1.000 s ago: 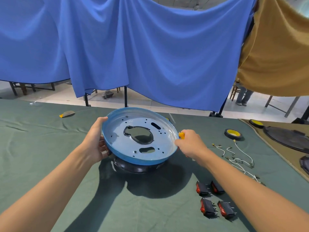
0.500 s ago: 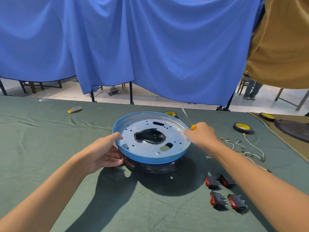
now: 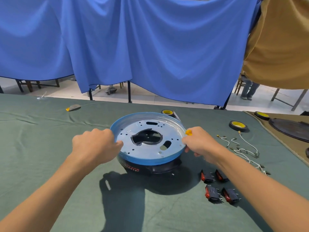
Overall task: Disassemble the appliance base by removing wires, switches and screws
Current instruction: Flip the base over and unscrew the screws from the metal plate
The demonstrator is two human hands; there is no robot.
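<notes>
The left hand grips the blue-rimmed metal plate at its 9 o'clock edge, with the fingers curled over the rim. The right hand grasps the same rim at 3 o'clock, thumb on top and fingers underneath. The tip of an orange tool, probably a screwdriver, pokes out of that fist. The plate sits slightly tilted on the black housing, which rests on the green cloth in the middle of the table.

Beyond the right hand, at 3 o'clock from the base, loose white wires lie in a tangle. At 4 o'clock four red-and-black switches lie in two pairs, well apart from the housing. A tape roll sits at 2 o'clock and another just behind the rim at 12 o'clock.

The wires and switches appear to be out already, and the plate's many holes look mostly empty, though they are too small to tell whether any screws remain. What looks left is to separate the plate from the housing; with both hands on opposite edges, a lift seems near
</notes>
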